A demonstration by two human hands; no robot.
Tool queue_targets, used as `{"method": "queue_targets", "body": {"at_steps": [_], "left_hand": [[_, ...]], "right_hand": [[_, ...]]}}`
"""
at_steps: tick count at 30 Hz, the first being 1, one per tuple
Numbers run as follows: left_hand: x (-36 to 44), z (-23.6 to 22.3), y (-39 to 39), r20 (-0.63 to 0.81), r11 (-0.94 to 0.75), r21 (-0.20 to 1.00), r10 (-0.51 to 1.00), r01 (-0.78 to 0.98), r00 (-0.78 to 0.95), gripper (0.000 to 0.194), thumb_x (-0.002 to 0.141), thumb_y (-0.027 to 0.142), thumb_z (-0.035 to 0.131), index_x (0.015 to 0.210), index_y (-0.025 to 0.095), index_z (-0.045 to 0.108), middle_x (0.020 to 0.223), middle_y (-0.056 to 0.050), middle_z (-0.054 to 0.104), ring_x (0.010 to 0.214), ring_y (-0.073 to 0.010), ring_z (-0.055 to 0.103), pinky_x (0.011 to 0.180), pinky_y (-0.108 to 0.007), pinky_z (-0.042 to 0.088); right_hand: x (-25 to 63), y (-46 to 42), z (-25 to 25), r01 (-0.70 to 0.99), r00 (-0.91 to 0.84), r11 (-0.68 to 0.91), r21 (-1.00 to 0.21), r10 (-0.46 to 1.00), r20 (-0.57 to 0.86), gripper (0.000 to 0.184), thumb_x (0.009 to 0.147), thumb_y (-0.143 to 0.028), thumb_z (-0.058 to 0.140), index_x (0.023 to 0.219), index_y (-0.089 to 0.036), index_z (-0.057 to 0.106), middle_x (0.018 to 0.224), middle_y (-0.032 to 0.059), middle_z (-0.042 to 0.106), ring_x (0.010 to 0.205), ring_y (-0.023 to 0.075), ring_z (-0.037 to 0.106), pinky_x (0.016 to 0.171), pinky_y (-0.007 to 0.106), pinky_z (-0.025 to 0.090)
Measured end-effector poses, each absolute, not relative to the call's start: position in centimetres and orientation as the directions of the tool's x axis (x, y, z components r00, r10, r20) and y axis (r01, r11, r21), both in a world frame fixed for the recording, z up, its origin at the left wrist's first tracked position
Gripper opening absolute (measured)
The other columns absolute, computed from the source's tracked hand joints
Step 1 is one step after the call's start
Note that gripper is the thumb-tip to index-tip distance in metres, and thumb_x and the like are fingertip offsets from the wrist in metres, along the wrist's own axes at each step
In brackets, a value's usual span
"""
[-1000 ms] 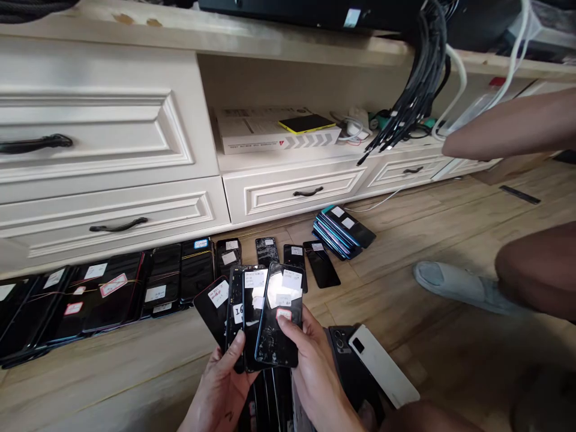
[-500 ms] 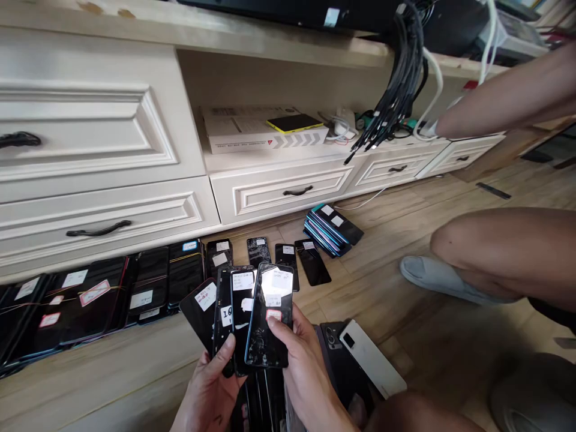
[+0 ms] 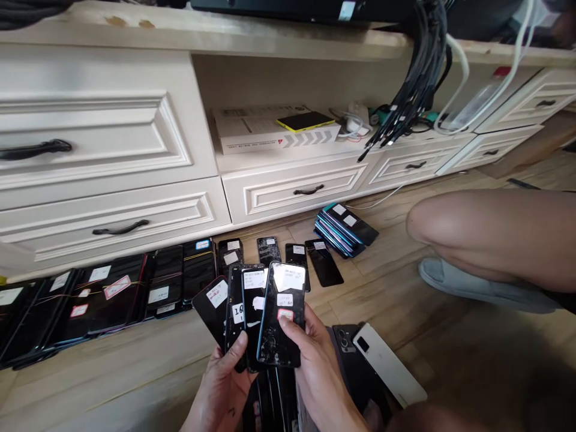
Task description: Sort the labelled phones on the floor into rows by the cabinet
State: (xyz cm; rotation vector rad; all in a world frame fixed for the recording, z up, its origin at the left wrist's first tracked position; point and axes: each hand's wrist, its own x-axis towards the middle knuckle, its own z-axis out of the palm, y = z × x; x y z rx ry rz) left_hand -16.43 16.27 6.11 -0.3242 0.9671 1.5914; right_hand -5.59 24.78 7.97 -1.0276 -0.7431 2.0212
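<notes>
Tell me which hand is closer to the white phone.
Right. The right hand is beside the white phone, to its left, with a dark phone between them. The left hand is farther away, on the other side of the phones both hands hold.

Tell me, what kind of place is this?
Probably a phone repair or resale room: labelled smartphones lie in rows on the wooden floor, and a bundle of black cables hangs over a cream cabinet.

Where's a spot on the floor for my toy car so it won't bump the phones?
Bare wood floor lies between the stacked phones and the grey slipper. Another strip runs below the long phone row, beside the left hand. It's crowded around the held phones and right hand.
</notes>
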Motion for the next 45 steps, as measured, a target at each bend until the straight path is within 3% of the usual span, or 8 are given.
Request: {"method": "queue_targets", "body": {"at_steps": [10, 17, 32, 40, 45], "left_hand": [[-16.4, 6.4, 16.5, -0.671, 0.0, 0.394, 0.684, -0.919, -0.288, 0.06, 0.082, 0.023, 0.085, 0.137, 0.023, 0.062, 0.129, -0.01, 0.073, 0.105, -0.0263, 0.073, 0.094, -0.04, 0.058], [-16.5, 6.4, 16.4, -0.664, 0.029, 0.411, 0.695, -0.911, -0.277, 0.062, 0.081, 0.028, 0.086, 0.138, 0.022, 0.062, 0.131, -0.013, 0.071, 0.107, -0.0296, 0.072, 0.096, -0.045, 0.057], [-16.7, 5.8, 16.2, -0.67, 0.038, 0.412, 0.69, -0.911, -0.274, 0.045, 0.085, 0.027, 0.083, 0.127, 0.021, 0.07, 0.122, -0.01, 0.076, 0.101, -0.0264, 0.074, 0.099, -0.044, 0.057], [-16.8, 6.0, 16.2, -0.707, 0.048, 0.378, 0.66, -0.925, -0.255, 0.063, 0.075, 0.028, 0.091, 0.133, 0.021, 0.066, 0.124, -0.012, 0.075, 0.105, -0.0291, 0.074, 0.096, -0.043, 0.059], [-17.1, 5.0, 16.0, -0.703, 0.05, 0.369, 0.668, -0.928, -0.244, 0.07, 0.078, 0.027, 0.09, 0.141, 0.026, 0.06, 0.131, -0.01, 0.072, 0.112, -0.0287, 0.072, 0.099, -0.042, 0.058]], "right_hand": [[-5.7, 24.8, 8.0, -0.348, -0.417, -0.565, -0.748, 0.808, -0.416, 0.038, 0.083, -0.043, 0.082, 0.114, -0.024, 0.072, 0.11, 0.006, 0.076, 0.097, 0.0269, 0.069, 0.089, 0.04, 0.055], [-5.6, 24.9, 8.2, -0.343, -0.417, -0.57, -0.747, 0.805, -0.423, 0.039, 0.082, -0.044, 0.083, 0.114, -0.024, 0.072, 0.109, 0.0058, 0.076, 0.1, 0.0272, 0.069, 0.089, 0.039, 0.054], [-5.5, 24.6, 7.8, -0.351, -0.407, -0.543, -0.763, 0.822, -0.398, 0.033, 0.086, -0.04, 0.079, 0.115, -0.025, 0.072, 0.104, 0.0038, 0.076, 0.097, 0.0246, 0.068, 0.088, 0.037, 0.053], [-5.4, 24.6, 7.2, -0.343, -0.39, -0.538, -0.77, 0.827, -0.405, 0.04, 0.083, -0.045, 0.081, 0.117, -0.026, 0.072, 0.104, 0.0051, 0.078, 0.093, 0.026, 0.07, 0.084, 0.039, 0.056], [-5.4, 24.6, 7.4, -0.346, -0.422, -0.555, -0.756, 0.812, -0.403, 0.036, 0.086, -0.043, 0.079, 0.116, -0.026, 0.071, 0.107, 0.0056, 0.078, 0.095, 0.0265, 0.071, 0.085, 0.039, 0.055]]}}
